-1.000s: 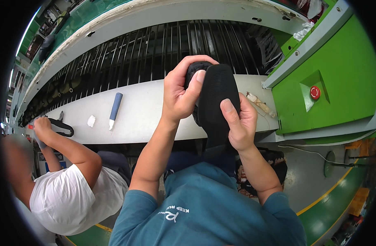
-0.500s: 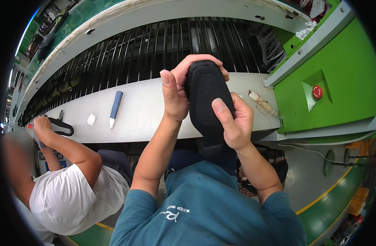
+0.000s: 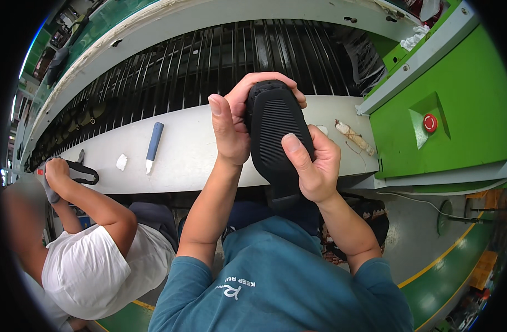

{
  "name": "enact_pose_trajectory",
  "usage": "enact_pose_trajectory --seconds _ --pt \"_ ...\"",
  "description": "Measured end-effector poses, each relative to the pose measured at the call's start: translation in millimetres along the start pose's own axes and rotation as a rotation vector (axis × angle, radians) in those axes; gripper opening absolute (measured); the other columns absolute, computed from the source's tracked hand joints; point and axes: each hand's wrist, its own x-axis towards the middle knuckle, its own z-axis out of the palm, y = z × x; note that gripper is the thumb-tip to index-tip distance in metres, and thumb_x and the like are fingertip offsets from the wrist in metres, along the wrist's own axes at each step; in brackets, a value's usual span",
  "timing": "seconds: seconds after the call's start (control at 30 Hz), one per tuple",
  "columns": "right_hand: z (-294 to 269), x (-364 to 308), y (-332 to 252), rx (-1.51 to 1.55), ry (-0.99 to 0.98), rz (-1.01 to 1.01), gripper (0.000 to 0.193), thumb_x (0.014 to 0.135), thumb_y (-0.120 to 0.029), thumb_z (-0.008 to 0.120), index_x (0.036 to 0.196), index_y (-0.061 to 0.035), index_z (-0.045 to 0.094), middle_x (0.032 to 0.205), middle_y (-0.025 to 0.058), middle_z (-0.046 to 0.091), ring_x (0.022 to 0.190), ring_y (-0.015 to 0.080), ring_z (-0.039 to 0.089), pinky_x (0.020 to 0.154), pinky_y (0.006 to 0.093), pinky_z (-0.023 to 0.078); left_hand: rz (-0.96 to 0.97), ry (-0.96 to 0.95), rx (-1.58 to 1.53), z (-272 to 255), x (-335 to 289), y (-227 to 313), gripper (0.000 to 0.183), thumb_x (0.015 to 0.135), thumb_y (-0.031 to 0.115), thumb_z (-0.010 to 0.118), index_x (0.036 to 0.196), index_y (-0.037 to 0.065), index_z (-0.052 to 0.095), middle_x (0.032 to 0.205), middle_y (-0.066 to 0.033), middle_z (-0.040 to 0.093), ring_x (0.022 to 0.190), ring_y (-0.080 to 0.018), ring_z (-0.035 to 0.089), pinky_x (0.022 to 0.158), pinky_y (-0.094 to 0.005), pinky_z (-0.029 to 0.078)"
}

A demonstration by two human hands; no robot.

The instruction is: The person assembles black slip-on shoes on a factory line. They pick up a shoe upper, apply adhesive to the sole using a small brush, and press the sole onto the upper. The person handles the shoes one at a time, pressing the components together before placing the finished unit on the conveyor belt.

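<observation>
Between my hands I hold a black shoe (image 3: 275, 119), its ribbed sole turned up toward me and its heel pointing back at my body. My left hand (image 3: 235, 119) cups the toe end from the left and far side, with fingers wrapped over the toe and thumb sticking up off the sole. From the right, my right hand (image 3: 315, 163) grips the waist of the shoe, thumb pressed flat on the sole and fingers hidden beneath. The shoe is above the near edge of a white worktop (image 3: 195, 130).
A blue-handled tool (image 3: 155, 143) and a white crumpled scrap (image 3: 122, 161) lie on the worktop. A wrapped bundle (image 3: 355, 137) lies right, beside a green machine panel with a red button (image 3: 429, 123). Metal rollers (image 3: 209, 66) run behind. At left, a co-worker (image 3: 93, 265) handles a black strap-like piece.
The shoe and both my hands have shifted slightly left in the picture. My grip looks the same.
</observation>
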Motion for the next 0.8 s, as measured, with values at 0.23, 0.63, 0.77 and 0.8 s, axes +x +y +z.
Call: enact_pose_trajectory --seconds 0.23,0.63,0.77,0.8 --pt "-1.7 -1.9 -1.5 -0.01 -0.03 0.028 0.02 0.11 -0.019 0.072 0.1 -0.0012 0.071 0.085 -0.0033 0.066 0.075 0.0023 0.053 0.068 0.0222 0.045 -0.01 -0.005 -0.045 -1.2 -1.5 -2.7 0.108 0.106 0.084 0.018 0.128 -0.011 0.065 0.106 -0.0267 0.076 0.099 -0.0342 0.076 0.09 -0.0439 0.062" --pt "-3.5 -1.6 2.5 -0.052 -0.013 -0.024 0.029 0.109 -0.023 0.074 0.09 -0.0017 0.069 0.077 -0.0006 0.072 0.068 0.0027 0.061 0.06 0.0226 0.049 0.002 -0.004 0.077 0.7 -3.0 3.7 0.079 0.104 0.062 0.044 0.128 -0.011 0.065 0.103 -0.0274 0.076 0.096 -0.034 0.077 0.085 -0.0433 0.064" --pt "-3.9 -2.9 2.5 -0.063 -0.021 -0.022 0.029 0.109 -0.023 0.074 0.09 -0.0019 0.069 0.076 -0.0006 0.072 0.067 0.0027 0.062 0.059 0.0228 0.049 0.005 0.022 0.111 3.7 -4.0 8.6 0.07 0.097 0.052 0.059 0.127 -0.011 0.067 0.101 -0.0267 0.077 0.093 -0.0337 0.078 0.084 -0.0429 0.065" --pt "-3.3 -3.2 1.7 -0.063 -0.023 -0.019 0.029 0.109 -0.023 0.074 0.09 -0.002 0.069 0.075 -0.0006 0.072 0.067 0.0028 0.062 0.059 0.0229 0.048 0.005 0.025 0.114 3.9 -4.7 9.9 0.069 0.096 0.05 0.06 0.126 -0.011 0.067 0.102 -0.0265 0.077 0.093 -0.0336 0.078 0.084 -0.043 0.065"
